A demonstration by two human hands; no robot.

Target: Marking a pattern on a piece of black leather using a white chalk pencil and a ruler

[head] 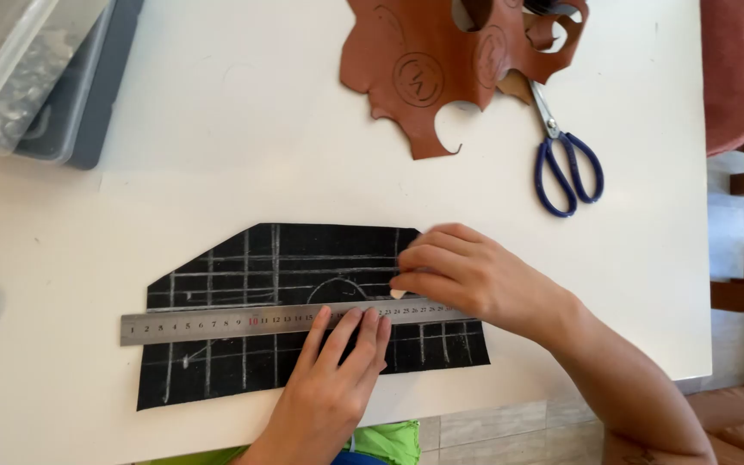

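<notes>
Left hand [337,379] is pressing flat, fingers spread, on the steel ruler [217,325] lying across the black sheet [303,258] on the worktop [217,129]. Right hand [467,275] is pinching white chalk [398,294] at the ruler's edge. If the pressure slackens, the ruler could slide and skew the line.

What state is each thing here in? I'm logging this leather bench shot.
Metal ruler: flat across the black piece, pinned.
Left hand: fingers pressing the ruler.
Right hand: pinching a small white marker at the ruler's edge.
Black piece: flat, gridded with pale lines.
Brown leather: cut-outs, edge curled.
Scissors: closed, lying idle.
Plastic bins: stacked.
</notes>
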